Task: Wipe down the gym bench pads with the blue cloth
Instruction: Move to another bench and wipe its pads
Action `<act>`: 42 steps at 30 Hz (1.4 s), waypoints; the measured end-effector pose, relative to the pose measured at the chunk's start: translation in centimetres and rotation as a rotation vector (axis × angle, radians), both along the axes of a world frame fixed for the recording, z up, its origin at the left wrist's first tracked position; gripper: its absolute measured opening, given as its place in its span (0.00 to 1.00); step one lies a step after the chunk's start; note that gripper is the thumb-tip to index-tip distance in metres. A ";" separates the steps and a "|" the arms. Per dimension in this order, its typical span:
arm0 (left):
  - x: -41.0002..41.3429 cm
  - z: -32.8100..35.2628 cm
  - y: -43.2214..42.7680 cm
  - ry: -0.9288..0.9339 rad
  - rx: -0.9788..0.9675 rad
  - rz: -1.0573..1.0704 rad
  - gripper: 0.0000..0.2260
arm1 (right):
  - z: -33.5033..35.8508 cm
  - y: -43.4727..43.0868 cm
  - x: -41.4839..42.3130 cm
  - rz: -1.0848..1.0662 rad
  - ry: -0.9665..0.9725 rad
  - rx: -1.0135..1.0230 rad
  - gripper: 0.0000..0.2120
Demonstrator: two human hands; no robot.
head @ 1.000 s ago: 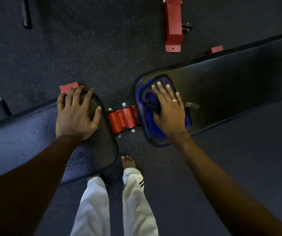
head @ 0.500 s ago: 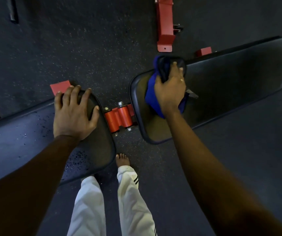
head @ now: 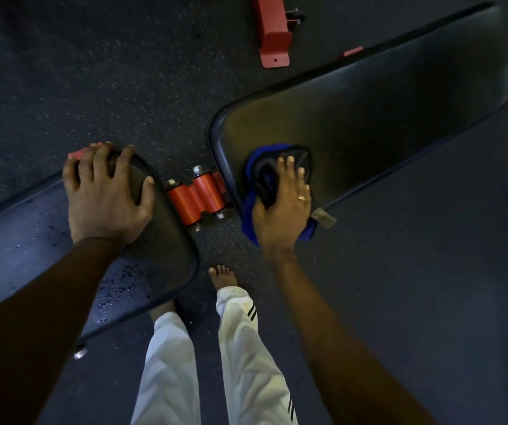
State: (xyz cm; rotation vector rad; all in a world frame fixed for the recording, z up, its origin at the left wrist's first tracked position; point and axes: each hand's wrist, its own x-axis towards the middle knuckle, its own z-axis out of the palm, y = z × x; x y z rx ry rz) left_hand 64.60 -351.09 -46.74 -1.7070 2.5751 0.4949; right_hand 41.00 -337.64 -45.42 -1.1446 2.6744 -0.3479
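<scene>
The left hand lies splayed flat, the right hand presses palm-down, fingers straight.

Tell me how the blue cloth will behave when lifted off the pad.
Probably floppy: the blue cloth is bunched into folds under the right hand and hangs past the near edge of the bench pad. Likely light, as it crumples under one hand. It may slide readily on the pad's smooth, shiny surface.

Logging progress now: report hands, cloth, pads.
Right hand presses blue cloth on right pad, near end. Left hand rests on left pad; droplets there unwiped. Nothing in the way.
</scene>
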 end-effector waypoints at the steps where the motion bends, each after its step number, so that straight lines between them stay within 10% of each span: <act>1: 0.0 0.1 0.1 0.004 -0.006 0.000 0.30 | -0.1 0.1 1.2 0.034 -0.004 0.022 0.40; 6: -0.1 -0.1 0.2 0.014 -0.015 0.000 0.29 | -0.3 4.3 -0.8 0.218 -0.107 -0.003 0.40; 11: 0.0 -0.6 0.1 0.009 -0.041 -0.004 0.29 | -1.6 5.7 -6.0 -0.557 -0.245 -0.308 0.33; 16: 0.0 -0.9 0.3 -0.006 -0.065 0.004 0.29 | -1.6 3.4 -2.0 -0.791 -0.256 -0.477 0.31; 33: -0.2 -0.8 0.2 -0.058 -0.093 -0.013 0.29 | 0.9 5.7 -2.2 -0.221 -0.262 -0.094 0.38; 42: 1.5 0.2 0.3 -0.065 0.038 -0.021 0.30 | 4.4 5.6 1.7 0.085 -0.595 -0.089 0.34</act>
